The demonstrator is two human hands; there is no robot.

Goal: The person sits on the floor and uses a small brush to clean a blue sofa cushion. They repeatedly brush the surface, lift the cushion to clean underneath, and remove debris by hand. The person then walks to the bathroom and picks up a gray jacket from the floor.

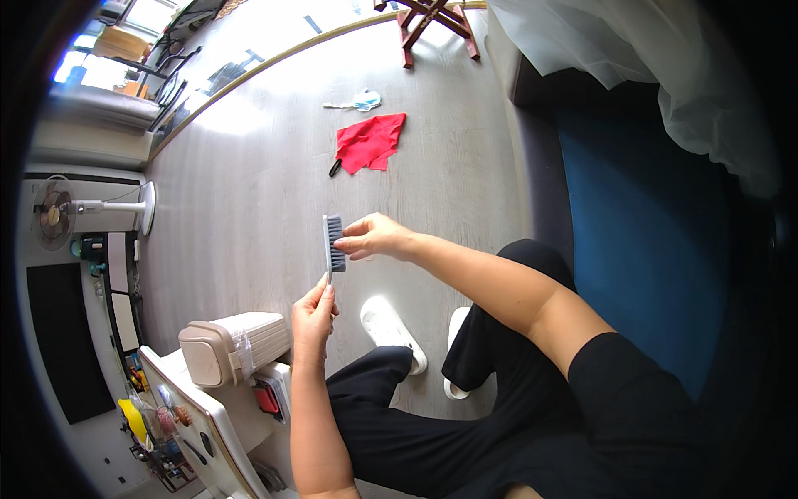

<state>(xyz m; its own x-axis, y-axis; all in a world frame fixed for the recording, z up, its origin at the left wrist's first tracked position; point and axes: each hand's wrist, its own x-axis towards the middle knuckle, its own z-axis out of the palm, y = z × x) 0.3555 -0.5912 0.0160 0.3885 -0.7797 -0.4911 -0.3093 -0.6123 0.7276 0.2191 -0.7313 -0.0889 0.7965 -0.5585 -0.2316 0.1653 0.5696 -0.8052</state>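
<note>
My left hand (313, 318) grips the handle end of a brush with a pale back and grey bristles (336, 243). The brush stands out lengthwise past my fingertips, its bristles turned to the right. At the bristles, my right hand (377, 237) has its fingertips spread apart, with the thumb appearing to touch the tufts. Beyond the brush a red cloth (372, 143) lies crumpled on the wood-look floor, and a small black object (335, 167) lies by its lower left corner. Past the cloth lies a light-blue item with a white strap (366, 100), too small to name.
A beige lidded bin (206, 353) stands at left beside a white table (218, 430) holding small items. Farther left is a white pedestal fan (146, 208). A blue-topped couch or bed (642, 249) lines the right. Red-brown folding legs (433, 28) stand at the far end.
</note>
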